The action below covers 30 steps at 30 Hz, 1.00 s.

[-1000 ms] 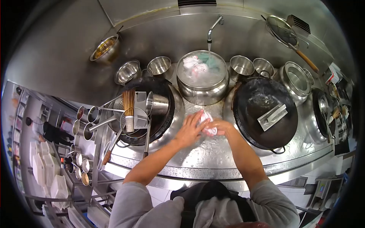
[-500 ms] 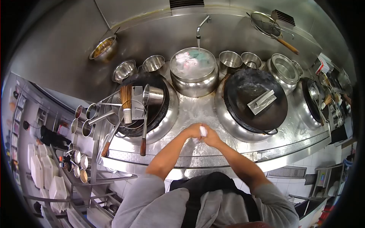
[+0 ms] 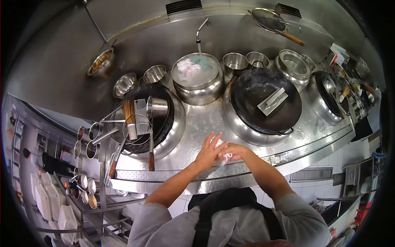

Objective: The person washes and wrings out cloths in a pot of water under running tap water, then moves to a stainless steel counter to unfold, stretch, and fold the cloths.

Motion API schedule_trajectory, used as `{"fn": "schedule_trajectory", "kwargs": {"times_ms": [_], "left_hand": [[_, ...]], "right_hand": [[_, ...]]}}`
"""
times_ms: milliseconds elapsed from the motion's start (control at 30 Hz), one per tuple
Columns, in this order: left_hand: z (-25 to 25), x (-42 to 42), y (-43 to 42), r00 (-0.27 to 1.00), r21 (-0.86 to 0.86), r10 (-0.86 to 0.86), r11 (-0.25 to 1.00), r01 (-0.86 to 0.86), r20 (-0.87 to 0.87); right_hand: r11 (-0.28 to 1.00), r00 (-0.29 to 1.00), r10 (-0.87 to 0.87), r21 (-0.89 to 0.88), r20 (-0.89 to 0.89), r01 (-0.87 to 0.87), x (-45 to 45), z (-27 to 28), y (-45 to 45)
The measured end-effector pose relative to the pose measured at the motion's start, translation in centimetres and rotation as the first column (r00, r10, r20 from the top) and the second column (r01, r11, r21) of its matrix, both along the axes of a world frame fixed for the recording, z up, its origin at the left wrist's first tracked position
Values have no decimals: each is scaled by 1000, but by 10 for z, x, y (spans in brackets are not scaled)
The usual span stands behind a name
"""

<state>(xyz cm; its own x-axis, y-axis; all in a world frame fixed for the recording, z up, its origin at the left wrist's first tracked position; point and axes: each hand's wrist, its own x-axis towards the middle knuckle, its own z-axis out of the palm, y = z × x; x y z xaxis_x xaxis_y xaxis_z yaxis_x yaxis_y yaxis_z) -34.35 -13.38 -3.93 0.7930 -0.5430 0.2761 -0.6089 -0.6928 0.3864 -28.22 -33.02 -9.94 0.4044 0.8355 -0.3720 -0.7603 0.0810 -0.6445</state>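
A crumpled white cloth (image 3: 226, 156) is between my hands, low over the steel counter's front part. My left hand (image 3: 210, 153) lies against its left side with the fingers spread and pointing away from me. My right hand (image 3: 234, 152) is wrapped round the cloth's lower right part. Beyond them stands a round steel pot (image 3: 198, 94) full of cloudy water, where white cloths (image 3: 188, 68) and a green cloth (image 3: 202, 61) float. Water runs into it from a tap (image 3: 198, 36).
A wok (image 3: 263, 92) holding a metal piece (image 3: 272, 102) stands to the right. The left wok (image 3: 164, 123) carries a brush (image 3: 129, 117) and ladles. Steel bowls (image 3: 235, 61) line the back. A person (image 3: 51, 162) is at the far left.
My hands came nearer to me with the cloth, and my left fingers, bunched half a second ago, are spread again. The view has shifted, so the counter and pots appear further left.
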Motion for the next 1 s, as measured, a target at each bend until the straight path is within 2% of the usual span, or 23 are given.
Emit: {"fn": "schedule_trajectory", "kwargs": {"times_ms": [67,100,133,167,233,300,367,400,467,533,567,600,633,667,733,767,800,833,867,900,933,967,1000], "left_hand": [[-20,15,4,987,19,-93,996,91,134],[-16,20,2,999,116,-31,993,29,19],[-10,26,0,995,220,40,975,-19,-94],[-6,29,-4,973,328,118,944,-48,-199],[-15,40,-7,962,376,197,920,-114,-191],[-16,42,-16,941,437,242,892,-119,-237],[-1,46,-24,910,508,282,856,-97,-303],[-2,45,-26,907,444,273,889,-111,-320],[-15,46,-29,907,305,226,945,-115,-357],[-64,69,-20,864,163,-97,966,201,-494],[-30,63,-31,437,33,8,998,51,-899],[-47,64,-29,239,-195,-191,981,10,-952],[-24,54,-44,128,-139,-129,988,-70,-983],[-36,59,-40,-21,-320,-334,920,-227,-942],[-41,50,-45,28,-471,-518,753,-459,-855],[-47,45,-46,39,-488,-541,724,-487,-840],[-53,39,-48,67,-509,-564,680,-527,-823],[-59,34,-47,37,-448,-509,719,-531,-860],[-63,31,-46,9,-379,-443,757,-531,-896],[-67,30,-41,-22,-301,-367,795,-526,-930],[-71,31,-38,-29,-276,-342,803,-529,-939],[-75,33,-35,-34,-250,-316,808,-533,-948],[-77,34,-31,-38,-223,-289,810,-542,-957]], "right_hand": [[984,987,161,-81,3,-161,3,5,8],[966,972,233,-124,38,-227,10,8,11],[952,950,241,-238,200,-191,12,11,17],[930,901,257,-343,350,-132,12,12,23],[849,722,349,-527,597,25,12,32,33],[713,488,514,-667,706,213,-5,71,33],[703,298,412,-508,861,497,-11,17,29],[674,177,375,-398,910,622,-14,-2,27],[502,281,558,-587,781,635,-26,8,20],[576,319,403,-509,857,640,-41,4,3],[627,427,255,-485,868,610,-45,4,-6],[663,300,282,-411,911,625,-57,5,-18],[696,170,319,-352,933,625,-69,3,-38],[621,249,171,-301,953,724,-86,0,-68],[458,278,-136,-189,951,869,-117,-6,-113],[185,213,-273,-166,938,969,-135,-26,-139],[-26,253,-385,-285,888,958,-159,-24,-178],[-298,199,-387,-326,900,897,-187,-32,-214],[-242,116,-728,-411,676,879,-220,-42,-262],[-475,-106,-694,-343,712,811,-258,-59,-304],[-582,-332,-716,-264,613,769,-302,-73,-348],[-677,-394,-674,-309,625,668,-344,-61,-385],[-794,-446,-551,-278,706,541,-388,-70,-429]]}}
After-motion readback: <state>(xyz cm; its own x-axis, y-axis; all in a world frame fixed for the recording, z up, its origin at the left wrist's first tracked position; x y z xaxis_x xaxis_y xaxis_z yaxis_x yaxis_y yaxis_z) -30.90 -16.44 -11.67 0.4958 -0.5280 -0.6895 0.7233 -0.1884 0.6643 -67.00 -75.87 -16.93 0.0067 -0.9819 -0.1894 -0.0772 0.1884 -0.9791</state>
